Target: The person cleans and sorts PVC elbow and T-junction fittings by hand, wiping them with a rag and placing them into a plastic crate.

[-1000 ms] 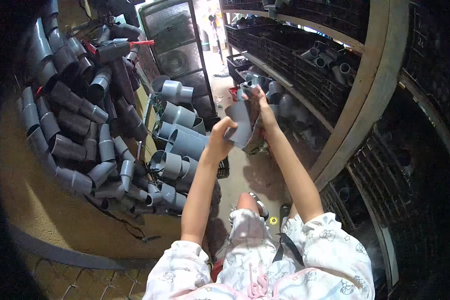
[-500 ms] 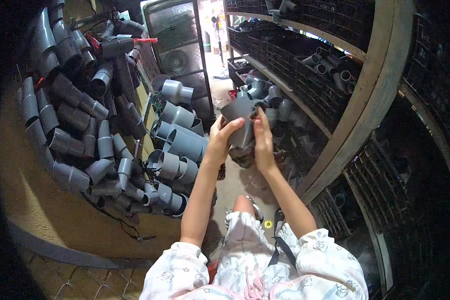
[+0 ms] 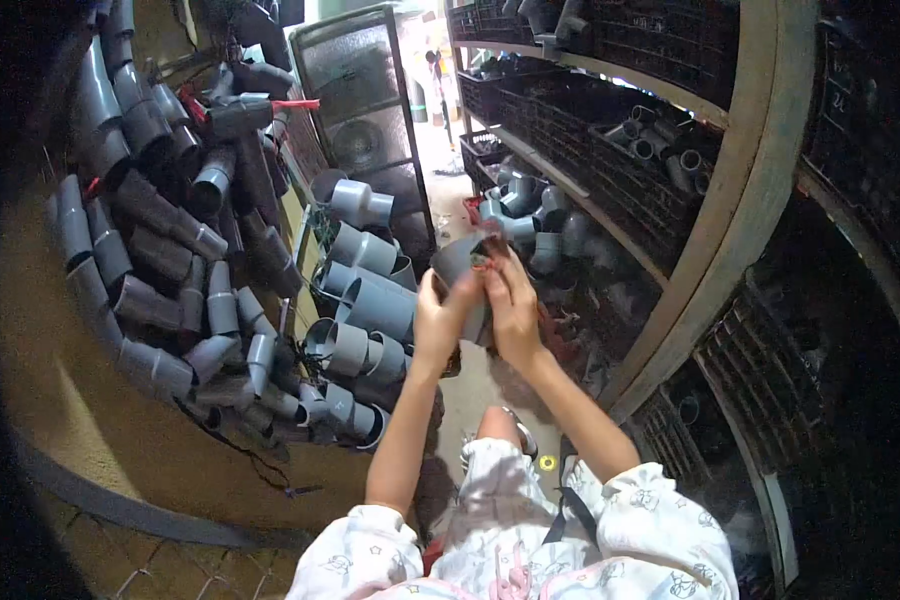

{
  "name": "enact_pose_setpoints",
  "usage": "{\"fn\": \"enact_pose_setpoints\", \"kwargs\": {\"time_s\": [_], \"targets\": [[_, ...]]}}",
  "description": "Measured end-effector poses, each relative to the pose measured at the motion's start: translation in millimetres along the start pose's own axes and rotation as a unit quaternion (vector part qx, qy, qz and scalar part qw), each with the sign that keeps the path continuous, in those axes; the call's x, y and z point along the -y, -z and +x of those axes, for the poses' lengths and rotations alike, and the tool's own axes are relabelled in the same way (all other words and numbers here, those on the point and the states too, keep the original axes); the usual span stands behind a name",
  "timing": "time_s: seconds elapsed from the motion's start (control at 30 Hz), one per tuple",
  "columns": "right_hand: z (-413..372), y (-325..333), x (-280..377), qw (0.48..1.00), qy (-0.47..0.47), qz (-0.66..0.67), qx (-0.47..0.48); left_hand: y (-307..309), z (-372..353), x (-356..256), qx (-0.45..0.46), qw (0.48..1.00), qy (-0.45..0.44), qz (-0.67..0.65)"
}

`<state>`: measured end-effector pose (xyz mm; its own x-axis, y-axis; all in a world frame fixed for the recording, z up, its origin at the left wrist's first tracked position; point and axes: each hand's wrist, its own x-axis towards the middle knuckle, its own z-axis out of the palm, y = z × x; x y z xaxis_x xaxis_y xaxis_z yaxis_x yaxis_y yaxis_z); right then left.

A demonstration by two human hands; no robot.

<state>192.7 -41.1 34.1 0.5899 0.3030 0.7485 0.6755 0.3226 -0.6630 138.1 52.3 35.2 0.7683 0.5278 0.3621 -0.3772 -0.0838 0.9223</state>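
The left hand [image 3: 438, 322] and right hand [image 3: 515, 310] hold a grey pipe fitting [image 3: 459, 264] between them, each grip closed around it. It is raised between the stacked fittings [image 3: 360, 300] and the shelf [image 3: 610, 215]. Its long axis stands roughly upright, with the open mouth pointing away from the person.

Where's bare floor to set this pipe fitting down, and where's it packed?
A bare floor strip lies under the held fitting, between the stacked fittings on the left and the shelf crates on the right. Both sides are crowded.

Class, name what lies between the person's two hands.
A grey pipe fitting, gripped by the left hand and right hand, seen in the head view.
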Motion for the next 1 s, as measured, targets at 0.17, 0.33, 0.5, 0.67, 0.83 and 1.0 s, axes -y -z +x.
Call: {"fn": "enact_pose_setpoints", "kwargs": {"time_s": [0.17, 0.33, 0.5, 0.67, 0.83, 1.0], "targets": [[19.5, 10.9, -1.5, 0.985, -0.126, 0.116, -0.010, -2.8, -0.9, 6.8, 0.052, 0.980, 0.082, -0.175], [-21.3, 2.8, -16.4, 0.995, -0.039, 0.003, -0.095, -2.6, -1.8, 3.4, 0.055, 0.936, 0.149, -0.314], [-22.0, 11.1, 8.0, 0.997, -0.056, -0.012, -0.048, -8.4, -8.6, -11.0, 0.020, 0.980, 0.086, -0.176], [26.6, 20.9, 14.0, 0.962, -0.184, 0.204, 0.013, -15.8, -21.3, -5.9, 0.033, 0.997, 0.010, -0.072], [17.8, 25.3, -17.5, 0.888, -0.359, 0.281, -0.059, -10.7, -16.6, 21.2, 0.025, 0.984, 0.101, -0.143], [-14.5, -0.3, -22.0, 0.980, -0.137, 0.073, -0.126, -14.8, -10.3, 15.0, -0.063, 0.992, -0.091, 0.052]]}}
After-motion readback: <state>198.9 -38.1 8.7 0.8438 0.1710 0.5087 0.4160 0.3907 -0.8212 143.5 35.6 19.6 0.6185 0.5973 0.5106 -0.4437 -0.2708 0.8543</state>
